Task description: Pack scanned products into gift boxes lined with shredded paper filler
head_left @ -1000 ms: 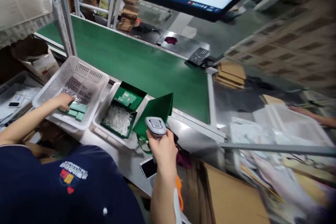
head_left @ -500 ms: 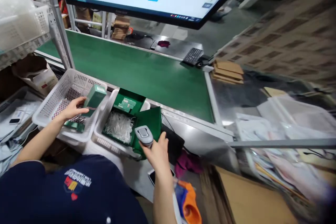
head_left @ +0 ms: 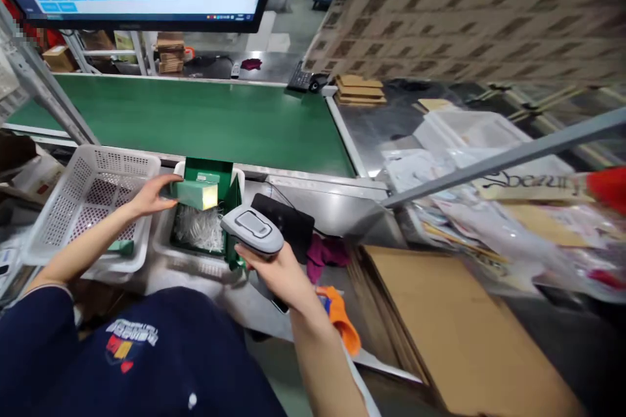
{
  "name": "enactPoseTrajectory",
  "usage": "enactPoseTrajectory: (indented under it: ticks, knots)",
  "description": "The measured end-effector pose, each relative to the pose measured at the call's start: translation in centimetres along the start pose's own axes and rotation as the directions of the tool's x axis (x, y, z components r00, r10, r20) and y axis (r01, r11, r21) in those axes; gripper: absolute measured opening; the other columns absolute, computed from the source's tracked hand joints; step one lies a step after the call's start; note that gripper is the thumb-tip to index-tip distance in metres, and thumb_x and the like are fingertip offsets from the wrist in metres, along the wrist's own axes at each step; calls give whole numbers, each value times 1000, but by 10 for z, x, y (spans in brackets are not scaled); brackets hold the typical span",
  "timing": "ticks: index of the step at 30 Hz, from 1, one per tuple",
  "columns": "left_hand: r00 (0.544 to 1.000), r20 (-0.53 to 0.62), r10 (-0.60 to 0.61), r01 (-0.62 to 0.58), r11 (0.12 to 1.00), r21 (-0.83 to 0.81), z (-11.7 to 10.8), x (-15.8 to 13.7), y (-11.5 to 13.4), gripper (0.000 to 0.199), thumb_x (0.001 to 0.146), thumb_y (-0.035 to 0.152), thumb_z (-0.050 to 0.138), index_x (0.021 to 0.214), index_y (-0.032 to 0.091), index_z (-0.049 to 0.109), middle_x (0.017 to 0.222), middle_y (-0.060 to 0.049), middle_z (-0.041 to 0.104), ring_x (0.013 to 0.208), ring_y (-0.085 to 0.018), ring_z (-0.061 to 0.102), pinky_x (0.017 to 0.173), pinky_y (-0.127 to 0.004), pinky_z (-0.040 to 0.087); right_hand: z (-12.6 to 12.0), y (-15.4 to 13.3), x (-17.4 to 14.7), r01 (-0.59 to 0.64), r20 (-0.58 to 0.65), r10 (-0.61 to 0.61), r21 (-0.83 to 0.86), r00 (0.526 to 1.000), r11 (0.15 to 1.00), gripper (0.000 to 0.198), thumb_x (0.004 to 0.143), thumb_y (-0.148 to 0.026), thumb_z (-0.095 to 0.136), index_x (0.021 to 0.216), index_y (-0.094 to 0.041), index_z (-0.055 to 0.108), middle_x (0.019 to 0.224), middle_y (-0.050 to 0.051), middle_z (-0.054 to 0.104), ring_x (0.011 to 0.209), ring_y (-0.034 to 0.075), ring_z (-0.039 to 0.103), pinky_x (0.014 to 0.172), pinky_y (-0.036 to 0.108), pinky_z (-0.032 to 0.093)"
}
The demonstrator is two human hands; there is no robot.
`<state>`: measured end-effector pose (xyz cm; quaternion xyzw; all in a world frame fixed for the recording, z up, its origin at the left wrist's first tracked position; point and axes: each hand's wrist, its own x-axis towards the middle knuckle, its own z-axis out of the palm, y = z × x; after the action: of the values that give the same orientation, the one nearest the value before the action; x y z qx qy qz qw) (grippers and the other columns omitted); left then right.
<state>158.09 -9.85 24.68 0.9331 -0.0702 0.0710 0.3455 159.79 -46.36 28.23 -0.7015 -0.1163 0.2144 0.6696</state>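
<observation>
Green carton (head_left: 194, 194) sits left of centre in the frame, pinched in the left hand (head_left: 152, 196) over the gap between the white mesh basket (head_left: 59, 208) and the green gift box (head_left: 208, 208). Just right, the right hand (head_left: 276, 273) wraps its fingers around a grey scanner (head_left: 251, 230).

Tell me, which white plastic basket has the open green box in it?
The smaller white basket, beside the scanner; the bigger mesh basket left of it holds none.
</observation>
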Motion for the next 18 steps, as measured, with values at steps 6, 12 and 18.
enactPoseTrajectory:
  ticks: [6,12,18]
  knots:
    - [988,142,-61,26,972,233,32,56,-27,64,80,20,72,144,15,68,149,-16,71,141,-33,65,124,-46,48,-39,25,-14,-122,-71,121,-11,990,992,42,68,-53,90,90,-19,76,70,2,71,56,15,54,56,31,53]
    - [922,262,-286,108,838,534,96,127,-49,52,88,14,68,139,10,71,133,-20,77,126,-33,72,111,-41,51,-62,50,-20,-177,-104,170,-68,980,982,44,73,-59,88,70,-22,66,60,3,64,60,19,63,65,35,59]
    - [898,290,-330,100,797,596,116,135,-45,75,78,7,76,151,7,62,155,-27,63,147,-41,58,128,-54,38,-69,75,-25,-188,-149,175,-77,973,979,46,69,-62,91,68,-23,68,64,6,69,62,23,69,64,37,64]
